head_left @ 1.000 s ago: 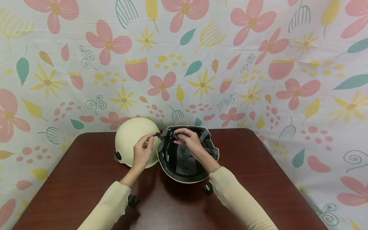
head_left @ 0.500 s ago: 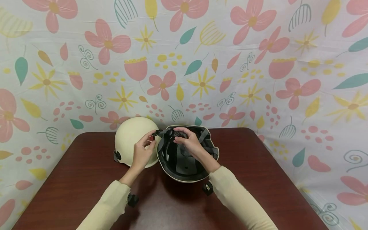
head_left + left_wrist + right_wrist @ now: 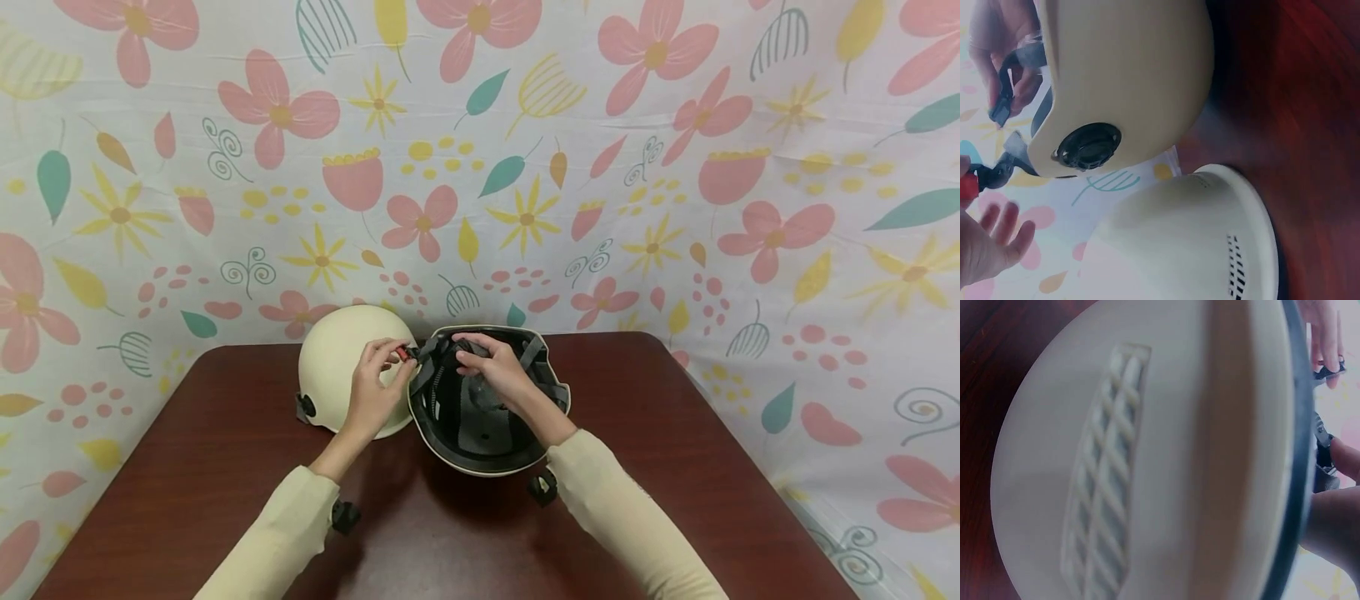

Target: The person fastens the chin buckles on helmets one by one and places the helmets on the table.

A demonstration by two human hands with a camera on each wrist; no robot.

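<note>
An upturned helmet [image 3: 487, 467] with a cream shell and black padded inside lies on the table. My left hand [image 3: 371, 396] pinches a red-and-black buckle piece [image 3: 405, 353] on a grey strap [image 3: 427, 350], just past the helmet's left rim. Over the helmet's opening, my right hand [image 3: 498, 372] holds a black buckle end [image 3: 1001, 110] on another strap, seen in the left wrist view. The two buckle pieces are apart. A black round knob [image 3: 1090, 147] sits on the shell's side. In the right wrist view the shell [image 3: 1172, 425] hides much of both hands.
A second cream helmet [image 3: 337, 358], dome up, stands close on the left, behind my left hand. Both rest near the far edge of the dark red-brown table [image 3: 637, 417]. A flowered cloth [image 3: 525, 167] hangs behind the table.
My left fingers have shifted and turned the buckle piece, so its red part now shows. The right hand's fingers have moved slightly on their strap end. Both helmets have stayed in place.
</note>
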